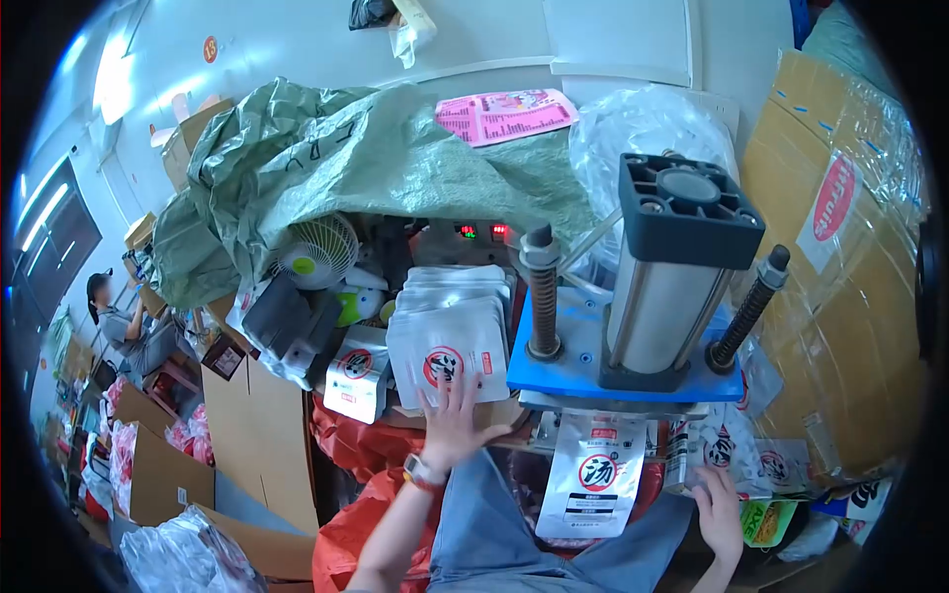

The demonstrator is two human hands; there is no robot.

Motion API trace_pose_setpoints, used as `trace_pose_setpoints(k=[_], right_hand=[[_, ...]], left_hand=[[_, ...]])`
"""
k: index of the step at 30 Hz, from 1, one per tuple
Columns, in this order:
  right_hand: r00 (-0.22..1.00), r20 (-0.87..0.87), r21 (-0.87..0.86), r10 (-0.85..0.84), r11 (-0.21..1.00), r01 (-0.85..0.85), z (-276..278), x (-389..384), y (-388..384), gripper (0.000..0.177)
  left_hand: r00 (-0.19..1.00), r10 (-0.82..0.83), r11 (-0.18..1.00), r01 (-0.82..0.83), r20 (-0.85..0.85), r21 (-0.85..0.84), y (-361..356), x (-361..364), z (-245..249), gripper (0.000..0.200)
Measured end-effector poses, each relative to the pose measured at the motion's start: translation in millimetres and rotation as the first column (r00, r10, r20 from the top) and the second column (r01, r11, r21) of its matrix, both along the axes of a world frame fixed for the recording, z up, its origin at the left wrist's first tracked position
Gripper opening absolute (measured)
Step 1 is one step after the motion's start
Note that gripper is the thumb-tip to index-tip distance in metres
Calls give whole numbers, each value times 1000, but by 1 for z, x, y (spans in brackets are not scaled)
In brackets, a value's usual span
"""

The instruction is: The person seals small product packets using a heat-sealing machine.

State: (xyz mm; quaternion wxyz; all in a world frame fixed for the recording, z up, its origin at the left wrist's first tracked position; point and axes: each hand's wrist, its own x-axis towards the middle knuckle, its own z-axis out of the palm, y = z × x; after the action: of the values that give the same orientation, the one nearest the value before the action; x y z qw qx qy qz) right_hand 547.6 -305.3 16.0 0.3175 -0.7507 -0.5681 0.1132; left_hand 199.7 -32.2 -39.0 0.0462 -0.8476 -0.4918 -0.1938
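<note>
My left hand (455,425), with a watch on the wrist, has its fingers spread over the lower edge of a stack of silver pouches (450,326). Right of centre stands a press with a metal cylinder and a blue plate (573,346). Beneath its plate hangs one silver pouch (593,479) with a red circle mark. My right hand (719,509) is at the lower right, its fingers slightly curled and apart beside a pile of printed pouches (717,445). A smaller pouch stack (358,376) lies left of the big one.
A green woven sheet (326,168) drapes over the back, with a small fan (318,252) below it. Large cardboard (840,296) leans at the right. Red bags (366,524) and boxes (262,425) are at the lower left. Another person (129,326) sits far left.
</note>
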Motion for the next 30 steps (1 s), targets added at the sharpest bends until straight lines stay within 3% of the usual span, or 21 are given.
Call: trace_pose_setpoints(k=[1,2,4,5,7,8,10,11,13,14,15,16,17,19,22,25,26,28,30], right_hand=[[994,-105,-4,13,1000,-14,-14,12,0,30],[995,-103,0,10,1000,-10,-15,21,3,30],[993,-94,96,67,994,-58,-6,31,7,24],[990,-140,175,-9,984,34,-5,30,12,21],[971,-182,279,-157,938,204,0,25,24,16],[958,-174,315,-229,909,274,4,22,28,14],[928,-264,510,-262,779,365,6,10,28,13],[938,-278,571,-205,750,333,20,-7,21,17],[911,-406,720,66,638,274,39,-52,14,22],[928,-344,713,143,683,159,43,-68,8,26],[986,-62,751,158,658,-58,47,-83,12,28],[975,81,635,206,743,-209,53,-92,11,31],[962,63,627,267,739,-247,43,-99,13,35],[967,-49,708,251,692,-143,42,-106,11,41],[973,181,594,140,773,-222,50,-109,-1,44],[879,330,527,343,706,-473,50,-108,14,45],[869,304,585,390,644,-493,66,-106,11,43],[903,277,659,329,618,-427,70,-109,6,46],[942,189,556,277,761,-335,66,-106,14,51]], left_hand=[[993,-59,998,55,-105,-45,5,-19,-21,102],[986,-103,990,90,-130,-106,-10,-21,2,97],[970,-237,967,241,49,-88,-27,-34,-7,70],[959,-258,960,243,112,138,-30,-36,-19,43],[934,-212,977,210,288,39,-47,-37,-3,28],[941,-86,985,130,328,-116,-59,-36,7,24],[755,-31,962,201,655,-185,-78,-32,12,38],[778,29,939,195,628,-285,-94,-29,30,39],[687,5,923,276,727,-267,-127,-13,47,44],[649,-46,914,335,759,-231,-139,-2,60,47],[690,-111,909,361,715,-206,-146,4,64,47],[724,-179,904,388,666,-179,-150,9,67,47],[733,-232,907,400,639,-131,-154,15,72,46],[752,-265,906,408,603,-110,-161,16,84,46],[788,-329,910,411,521,-47,-162,19,90,44],[733,-502,824,566,459,-2,-161,23,99,39],[658,-535,745,663,530,-72,-157,21,105,39],[538,-532,570,799,653,-194,-155,19,112,35],[541,-471,569,790,697,-228,-156,29,88,29]])
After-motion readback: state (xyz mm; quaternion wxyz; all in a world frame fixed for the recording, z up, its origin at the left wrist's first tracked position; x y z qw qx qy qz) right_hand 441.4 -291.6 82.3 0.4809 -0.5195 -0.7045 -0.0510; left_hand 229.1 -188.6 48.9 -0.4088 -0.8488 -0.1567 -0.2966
